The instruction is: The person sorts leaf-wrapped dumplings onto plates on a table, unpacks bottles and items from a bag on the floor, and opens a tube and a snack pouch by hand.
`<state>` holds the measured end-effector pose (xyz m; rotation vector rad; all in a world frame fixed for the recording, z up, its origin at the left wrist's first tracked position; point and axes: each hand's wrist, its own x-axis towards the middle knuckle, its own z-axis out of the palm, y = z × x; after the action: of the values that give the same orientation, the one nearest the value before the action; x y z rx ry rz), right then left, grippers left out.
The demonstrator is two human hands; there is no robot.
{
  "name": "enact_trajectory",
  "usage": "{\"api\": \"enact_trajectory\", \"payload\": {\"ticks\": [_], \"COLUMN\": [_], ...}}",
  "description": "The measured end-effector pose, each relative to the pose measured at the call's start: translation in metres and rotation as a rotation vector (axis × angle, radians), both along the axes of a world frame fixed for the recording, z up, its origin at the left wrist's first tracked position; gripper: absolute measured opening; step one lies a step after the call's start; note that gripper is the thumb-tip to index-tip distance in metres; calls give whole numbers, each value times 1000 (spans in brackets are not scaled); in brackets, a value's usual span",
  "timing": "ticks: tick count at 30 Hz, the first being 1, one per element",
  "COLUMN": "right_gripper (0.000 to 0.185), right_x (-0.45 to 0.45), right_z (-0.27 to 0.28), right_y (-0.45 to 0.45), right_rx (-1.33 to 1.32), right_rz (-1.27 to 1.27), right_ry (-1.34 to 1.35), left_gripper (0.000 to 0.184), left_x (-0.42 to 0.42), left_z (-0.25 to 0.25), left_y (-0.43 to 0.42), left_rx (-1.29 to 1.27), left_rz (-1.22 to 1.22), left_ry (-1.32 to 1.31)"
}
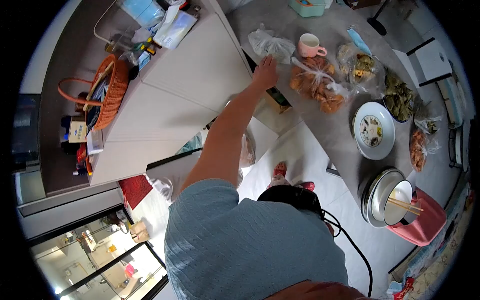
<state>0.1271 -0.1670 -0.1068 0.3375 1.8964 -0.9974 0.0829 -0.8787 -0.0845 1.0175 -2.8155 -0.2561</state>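
My left arm reaches forward over the table's near edge. The fingers of my left hand (266,75) are stretched out at the lower edge of a crumpled clear plastic bag (270,44), seemingly touching it without gripping. Right of it stand a pink cup (310,46) with a white inside and tied clear bags of brown food (315,82). A bag with yellowish contents (364,67) and a blue face mask (359,40) lie farther right. My right hand is out of sight.
The grey table (320,122) also bears a white plate (374,131), dried leaves (398,97) and stacked bowls with chopsticks (395,202). A pink stool (425,220) stands beside it. On the left cabinet is an orange basket (112,95). A black cable (357,250) hangs near my body.
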Motion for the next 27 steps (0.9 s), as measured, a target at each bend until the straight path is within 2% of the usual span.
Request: {"api": "enact_trajectory", "payload": {"ticks": [4,8,10,11,13,14,16,17,19,20,22,23,25,26,27], "right_gripper": [26,26,26,26,26,26,26,26,26,26,27,27,27,27,27], "right_x": [0,0,-1,-1,-2,-3,-4,-4,-3,-2,0,1,5,8,10], "right_z": [-4,-8,-10,-11,-11,-13,-13,-13,-12,-13,-13,-13,-14,-14,-15], "right_y": [0,2,1,0,-2,-4,-6,-7,-9,-9,-10,-11,-12,-12,-12], "right_rx": [48,84,88,91,90,89,86,84,84,83,84,80,75,70,64], "right_rz": [-25,-40,-46,-50,-54,-55,-57,-59,-64,-66,-68,-69,-76,-81,-85], "right_ry": [-29,-57,-70,-77,-81,-82,-84,-82,-85,-84,-80,-79,-75,-74,-67], "left_gripper": [66,60,47,47,36,36,35,35,37,37,40,40,38,38,36], "left_x": [-54,-65,-60,-55,-45,-37,-20,-21,-23,-29,-46,-52,-61,-66,-72], "left_z": [12,3,-29,-37,-44,-31,0,10,24,31,39,31,23,27,33], "left_y": [-28,-34,-44,-47,-51,-45,-30,-34,-38,-41,-56,-66,-79,-82,-85], "left_rx": [58,6,-175,-178,-187,-191,196,192,0,2,-299,-296,-349,-349,-242], "left_rz": [34,31,4,2,-6,-8,95,89,165,161,152,149,81,76,85], "left_ry": [-86,-237,-61,-69,-96,-97,38,39,223,221,530,530,132,134,-214]}}
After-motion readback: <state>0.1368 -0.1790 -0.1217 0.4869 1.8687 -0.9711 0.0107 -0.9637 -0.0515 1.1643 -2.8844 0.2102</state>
